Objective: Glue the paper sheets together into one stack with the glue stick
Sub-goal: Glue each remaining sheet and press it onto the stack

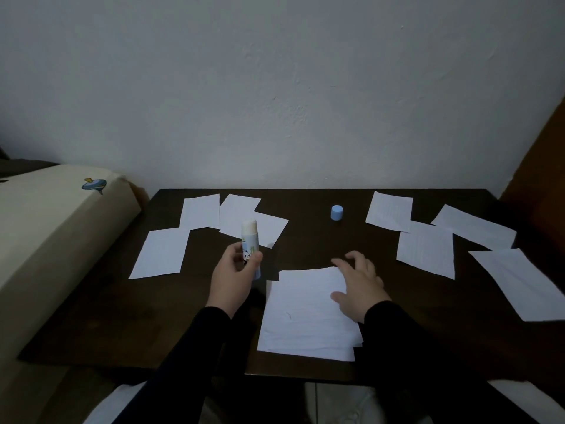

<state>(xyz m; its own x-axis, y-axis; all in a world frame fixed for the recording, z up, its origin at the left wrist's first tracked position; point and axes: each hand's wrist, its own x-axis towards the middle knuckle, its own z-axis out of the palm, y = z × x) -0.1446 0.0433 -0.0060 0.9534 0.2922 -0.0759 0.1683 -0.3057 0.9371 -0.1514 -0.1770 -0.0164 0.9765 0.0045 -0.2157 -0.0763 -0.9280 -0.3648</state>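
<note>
A stack of white paper sheets point(305, 316) lies on the dark table point(305, 240) in front of me. My right hand point(359, 286) rests on the stack's upper right part with fingers spread. My left hand point(234, 278) grips an uncapped glue stick point(249, 240) upright, just left of the stack. Its blue cap point(337, 213) stands alone farther back. Loose white sheets lie at the left point(160, 254) and several at the right point(426, 249).
A cream cushioned piece point(55, 228) with a small blue print borders the table's left side. A white wall point(275, 87) rises behind the table. An orange-brown surface point(541, 166) stands at the right. More sheets point(519, 283) reach the table's right edge.
</note>
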